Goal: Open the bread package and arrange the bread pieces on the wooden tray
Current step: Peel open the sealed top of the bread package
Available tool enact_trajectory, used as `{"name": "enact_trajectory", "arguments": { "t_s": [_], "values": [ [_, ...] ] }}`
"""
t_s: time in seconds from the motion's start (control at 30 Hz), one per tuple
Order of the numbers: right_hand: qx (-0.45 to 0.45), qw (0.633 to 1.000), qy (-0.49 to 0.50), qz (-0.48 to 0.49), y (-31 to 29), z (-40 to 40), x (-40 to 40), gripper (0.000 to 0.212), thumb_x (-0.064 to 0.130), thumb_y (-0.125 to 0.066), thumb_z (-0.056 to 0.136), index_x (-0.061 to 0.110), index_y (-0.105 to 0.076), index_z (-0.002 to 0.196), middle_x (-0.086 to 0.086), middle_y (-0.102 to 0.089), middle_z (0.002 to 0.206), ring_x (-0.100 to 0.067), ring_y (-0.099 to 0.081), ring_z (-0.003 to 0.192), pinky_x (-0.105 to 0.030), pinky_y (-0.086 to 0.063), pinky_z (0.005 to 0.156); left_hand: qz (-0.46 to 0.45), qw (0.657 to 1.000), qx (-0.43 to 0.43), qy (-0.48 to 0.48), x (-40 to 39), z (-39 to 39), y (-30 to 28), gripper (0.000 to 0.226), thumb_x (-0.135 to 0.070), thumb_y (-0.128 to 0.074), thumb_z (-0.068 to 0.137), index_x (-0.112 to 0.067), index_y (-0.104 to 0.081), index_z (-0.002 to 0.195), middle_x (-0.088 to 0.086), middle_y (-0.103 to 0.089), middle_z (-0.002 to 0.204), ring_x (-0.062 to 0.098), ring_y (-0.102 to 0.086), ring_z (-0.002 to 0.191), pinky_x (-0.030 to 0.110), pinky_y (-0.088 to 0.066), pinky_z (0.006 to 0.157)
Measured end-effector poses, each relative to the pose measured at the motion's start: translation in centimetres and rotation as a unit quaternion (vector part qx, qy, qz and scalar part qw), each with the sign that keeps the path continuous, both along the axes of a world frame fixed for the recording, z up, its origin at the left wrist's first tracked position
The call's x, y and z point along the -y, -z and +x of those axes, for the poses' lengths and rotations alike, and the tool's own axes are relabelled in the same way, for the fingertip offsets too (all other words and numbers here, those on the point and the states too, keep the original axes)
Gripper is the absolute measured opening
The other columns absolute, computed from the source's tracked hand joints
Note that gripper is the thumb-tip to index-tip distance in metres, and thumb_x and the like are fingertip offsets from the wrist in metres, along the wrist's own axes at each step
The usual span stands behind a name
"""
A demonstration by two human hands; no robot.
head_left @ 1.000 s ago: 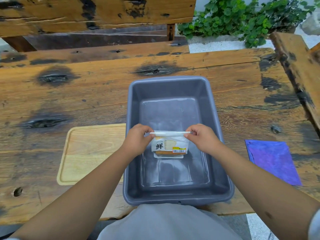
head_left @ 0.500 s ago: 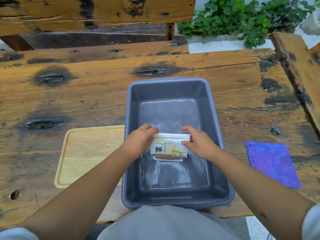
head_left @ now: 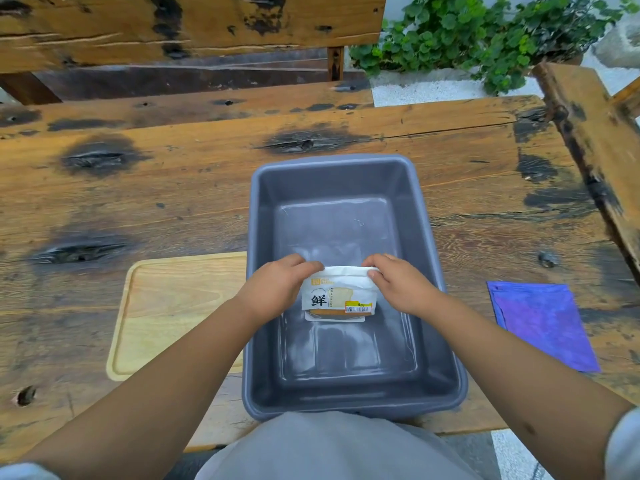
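Observation:
A small white bread package [head_left: 337,296] with a black character, a bread picture and a barcode label is held upright over the grey plastic tub [head_left: 446,306]. My left hand [head_left: 277,285] grips its top left edge and my right hand [head_left: 398,282] grips its top right edge. The top of the bag is bent over between my fingers. Brown bread shows through the bag's lower window. The light wooden tray [head_left: 173,313] lies bare to the left of the tub, which covers its right edge.
A purple cloth [head_left: 543,323] lies flat on the weathered wooden table [head_left: 138,202], right of the tub. A wooden bench stands beyond the table, another wooden piece at the right edge, green plants behind. My grey-clothed lap is at the bottom.
My hands have come closer together and lower, and the package top, stretched flat a second ago, is now folded over. The package sits slightly deeper in the tub.

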State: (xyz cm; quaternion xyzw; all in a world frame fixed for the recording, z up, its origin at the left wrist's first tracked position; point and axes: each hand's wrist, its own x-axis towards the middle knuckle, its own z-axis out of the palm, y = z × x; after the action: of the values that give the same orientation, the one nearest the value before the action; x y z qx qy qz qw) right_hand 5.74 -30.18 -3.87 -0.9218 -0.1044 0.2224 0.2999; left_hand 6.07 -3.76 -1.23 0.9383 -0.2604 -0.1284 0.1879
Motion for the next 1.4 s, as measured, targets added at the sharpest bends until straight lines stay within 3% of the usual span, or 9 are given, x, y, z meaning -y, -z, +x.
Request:
{"name": "enact_trajectory", "arguments": {
  "t_s": [0.13,0.37,0.5,0.7,0.83,0.93,1.03,1.23,1.4],
  "values": [
    [-0.014,1.0,-0.015,0.0,0.0,0.0,-0.3,0.022,0.033,-0.05,0.096,0.021,-0.052,0.114,0.002,-0.057,0.106,-0.02,-0.054,0.096,-0.038,-0.045,0.082,-0.003,1.0,-0.001,-0.011,0.0,-0.1,0.3,0.034,-0.02,-0.057,0.094,-0.022,-0.056,0.128,0.007,-0.057,0.106,0.033,-0.061,0.084,0.04,-0.053,0.071],
    [0.014,1.0,-0.003,0.013,0.0,-0.2,0.0,0.025,0.031,-0.054,0.094,0.035,-0.03,0.088,0.005,-0.048,0.062,-0.019,-0.044,0.055,-0.037,-0.035,0.051,-0.037,0.998,0.051,-0.007,-0.3,0.1,0.5,0.021,-0.02,-0.062,0.091,-0.017,-0.068,0.111,0.007,-0.066,0.092,0.03,-0.063,0.081,0.039,-0.053,0.065],
    [0.018,0.998,-0.003,0.068,-0.2,0.0,0.5,0.017,0.025,-0.057,0.094,0.029,-0.044,0.085,0.01,-0.049,0.072,-0.013,-0.045,0.066,-0.034,-0.037,0.062,-0.123,0.99,-0.045,-0.054,-0.6,0.5,0.8,0.007,-0.018,-0.064,0.092,-0.015,-0.069,0.096,-0.001,-0.068,0.088,0.019,-0.058,0.086,0.032,-0.046,0.079],
    [-0.018,0.99,0.075,0.115,-0.3,0.2,0.7,0.005,0.024,-0.063,0.092,0.019,-0.062,0.089,-0.002,-0.057,0.084,-0.018,-0.054,0.079,-0.03,-0.042,0.074,-0.232,0.915,-0.271,-0.191,-0.3,0.8,0.9,0.025,-0.023,-0.055,0.098,-0.009,-0.068,0.081,0.0,-0.054,0.07,0.012,-0.045,0.065,0.028,-0.037,0.064],
    [0.045,0.995,0.044,0.078,-0.6,-0.1,0.3,0.023,0.023,-0.067,0.086,0.029,-0.052,0.102,0.007,-0.058,0.084,-0.013,-0.056,0.077,-0.029,-0.045,0.071,-0.262,0.905,-0.235,-0.238,0.0,1.0,0.8,0.018,-0.011,-0.06,0.095,-0.028,-0.066,0.091,0.003,-0.05,0.062,0.011,-0.041,0.051,0.023,-0.036,0.052],
    [0.158,0.986,-0.034,-0.039,-0.7,-0.4,0.3,0.019,0.026,-0.062,0.089,0.022,-0.058,0.108,-0.001,-0.065,0.092,-0.027,-0.061,0.083,-0.04,-0.05,0.068,-0.213,0.935,-0.2,-0.202,-0.1,0.9,0.9,0.017,-0.014,-0.057,0.096,-0.025,-0.069,0.096,0.014,-0.068,0.08,0.036,-0.054,0.066,0.038,-0.047,0.064],
    [0.202,0.977,-0.038,-0.052,-0.8,-0.4,0.3,0.02,0.024,-0.061,0.091,0.018,-0.066,0.109,-0.004,-0.068,0.091,-0.029,-0.063,0.085,-0.041,-0.052,0.069,-0.19,0.953,-0.166,-0.166,-0.3,0.8,0.8,0.016,-0.017,-0.057,0.096,-0.024,-0.07,0.104,0.005,-0.073,0.092,0.028,-0.064,0.079,0.034,-0.049,0.071],
    [0.073,0.984,0.083,0.143,-1.6,0.3,0.3,0.009,0.016,-0.068,0.089,0.014,-0.075,0.084,0.002,-0.065,0.078,-0.007,-0.057,0.073,-0.012,-0.04,0.07,-0.159,0.981,-0.072,-0.09,-0.6,1.1,0.6,0.015,-0.018,-0.068,0.09,-0.018,-0.073,0.104,-0.004,-0.06,0.098,0.012,-0.053,0.096,0.024,-0.039,0.086],
    [-0.074,0.956,0.155,0.237,-2.5,0.5,0.2,0.018,0.011,-0.069,0.086,0.021,-0.07,0.071,0.008,-0.063,0.067,-0.002,-0.051,0.062,-0.014,-0.041,0.061,-0.228,0.938,-0.212,-0.15,-0.4,1.1,-0.5,0.022,-0.025,-0.062,0.092,-0.033,-0.069,0.073,-0.014,-0.061,0.071,0.006,-0.055,0.067,0.024,-0.044,0.069]
  ]
}}
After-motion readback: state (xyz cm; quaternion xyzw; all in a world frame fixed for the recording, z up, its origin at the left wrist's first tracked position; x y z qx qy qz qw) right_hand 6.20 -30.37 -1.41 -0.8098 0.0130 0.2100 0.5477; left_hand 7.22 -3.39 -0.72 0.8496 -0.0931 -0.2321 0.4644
